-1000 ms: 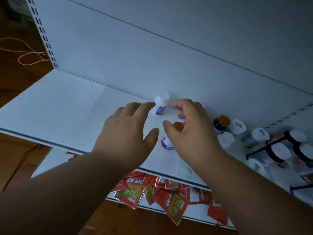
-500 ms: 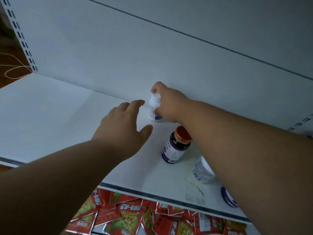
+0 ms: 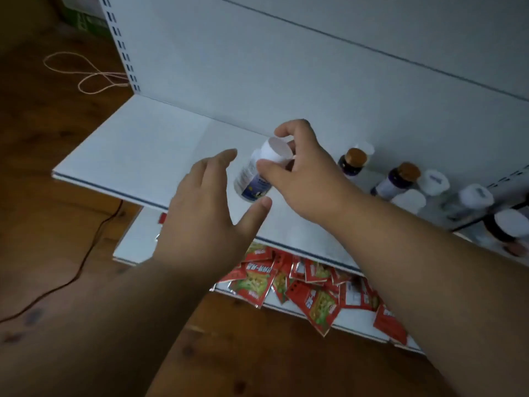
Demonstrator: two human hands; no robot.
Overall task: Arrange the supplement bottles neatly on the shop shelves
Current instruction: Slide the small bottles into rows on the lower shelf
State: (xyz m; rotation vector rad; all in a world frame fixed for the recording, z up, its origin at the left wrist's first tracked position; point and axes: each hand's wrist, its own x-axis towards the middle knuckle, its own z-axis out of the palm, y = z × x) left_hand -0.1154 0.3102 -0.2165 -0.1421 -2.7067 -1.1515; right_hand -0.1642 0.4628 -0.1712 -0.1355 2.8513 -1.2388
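White metal shelf (image 3: 148, 150) juts from the back panel, bare along its left end. Below it, red snack packets (image 3: 312, 293) lie heaped on the lower shelf near its front edge. Along the upper shelf's right end stand amber-capped bottles (image 3: 395, 179) and white-capped bottles (image 3: 473, 196), close together. Left hand (image 3: 209, 213) hovers over the front edge, fingers spread wide, holding nothing. Right hand (image 3: 303, 173) pinches the cap of a white supplement bottle (image 3: 254, 179), tilted, above the shelf's middle.
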